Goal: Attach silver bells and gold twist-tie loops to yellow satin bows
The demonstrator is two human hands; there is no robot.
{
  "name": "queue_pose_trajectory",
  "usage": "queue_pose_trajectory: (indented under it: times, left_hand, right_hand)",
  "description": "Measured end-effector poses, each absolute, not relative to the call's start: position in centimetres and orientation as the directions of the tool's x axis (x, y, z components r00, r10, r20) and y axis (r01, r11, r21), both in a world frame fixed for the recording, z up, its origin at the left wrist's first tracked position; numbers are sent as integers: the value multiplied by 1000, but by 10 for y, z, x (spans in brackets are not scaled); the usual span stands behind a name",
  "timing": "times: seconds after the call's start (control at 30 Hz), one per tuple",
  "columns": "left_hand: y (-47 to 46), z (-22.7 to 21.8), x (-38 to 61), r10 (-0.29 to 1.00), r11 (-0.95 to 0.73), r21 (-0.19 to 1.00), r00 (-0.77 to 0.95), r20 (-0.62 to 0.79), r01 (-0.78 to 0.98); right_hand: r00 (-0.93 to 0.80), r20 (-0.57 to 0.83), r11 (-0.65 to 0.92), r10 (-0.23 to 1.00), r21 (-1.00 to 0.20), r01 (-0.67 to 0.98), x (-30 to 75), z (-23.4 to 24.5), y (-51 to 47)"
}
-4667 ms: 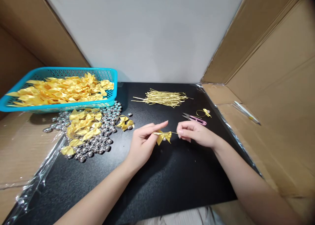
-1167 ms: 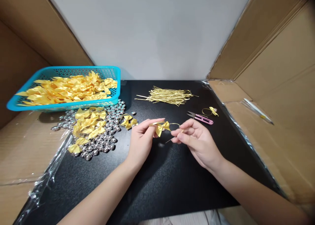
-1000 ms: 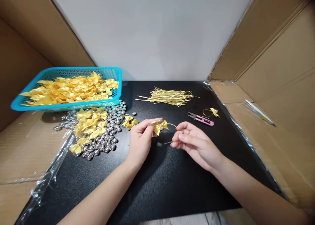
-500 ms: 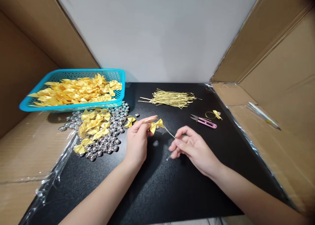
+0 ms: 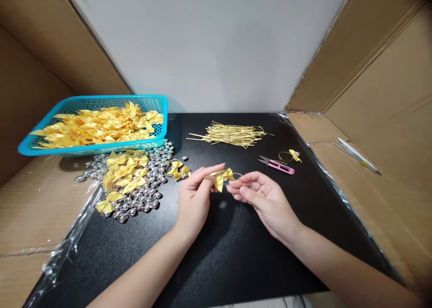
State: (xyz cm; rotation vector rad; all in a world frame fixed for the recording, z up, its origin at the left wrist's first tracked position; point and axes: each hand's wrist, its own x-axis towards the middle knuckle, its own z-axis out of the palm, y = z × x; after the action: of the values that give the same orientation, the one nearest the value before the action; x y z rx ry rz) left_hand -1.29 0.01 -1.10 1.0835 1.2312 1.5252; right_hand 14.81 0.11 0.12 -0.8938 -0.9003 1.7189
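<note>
My left hand (image 5: pixel 197 195) is closed, pinching a yellow ribbon bow (image 5: pixel 221 178) with a gold cord on it between thumb and fingers. Beyond the bow the gold cord (image 5: pixel 237 175) curves over to my right hand (image 5: pixel 261 195), whose thumb and fingertips are pinched together on its end. Part of the cord is hidden behind the fingers. Just left of my left hand, a few yellow bows with silver beads (image 5: pixel 178 169) lie on the black table (image 5: pixel 216 254). Both hands are held above the tabletop.
A turquoise basket (image 5: pixel 161 121) of yellow bows stands at the back left. Before it lie silver beads (image 5: pixel 133 205) and loose bows (image 5: pixel 126 171). Gold cords (image 5: pixel 232 133) lie at the back. Pink thread snips (image 5: pixel 278 165), a corded bow (image 5: pixel 294 155) and tweezers (image 5: pixel 357 155) are rightward.
My hands have come closer together and the cord between them now bends in a curve instead of running straight down to the right. The view has shifted slightly.
</note>
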Motion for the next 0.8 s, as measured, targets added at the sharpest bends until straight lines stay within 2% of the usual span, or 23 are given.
queue_pose_trajectory:
  times: [0.27, 0.43, 0.53, 0.67, 0.73, 0.8]
  left_hand:
    - [-4, -13, -9, 967, -163, 980, -217, 135, -117]
    - [-6, -14, -11, 962, -207, 977, -194, 193, -53]
    - [-7, -13, -13, 949, -252, 967, -185, 255, 40]
    - [-7, -9, -14, 915, -351, 922, -148, 375, 166]
    - [-7, -7, -13, 903, -376, 908, -149, 404, 183]
    - [-6, -5, -12, 906, -364, 916, -164, 391, 170]
  right_hand:
    - [-170, -156, -205, 973, -924, -322, 141, -7, 2]
    - [-219, -159, -188, 963, -975, -117, 143, -10, 2]
    - [-248, -40, -11, 968, -993, 116, 148, -8, 3]
    - [-319, 186, 301, 929, -881, 364, 157, -1, 7]
    - [-357, 171, 317, 918, -857, 406, 159, 1, 9]
    - [-384, 78, 236, 920, -893, 384, 160, 0, 11]
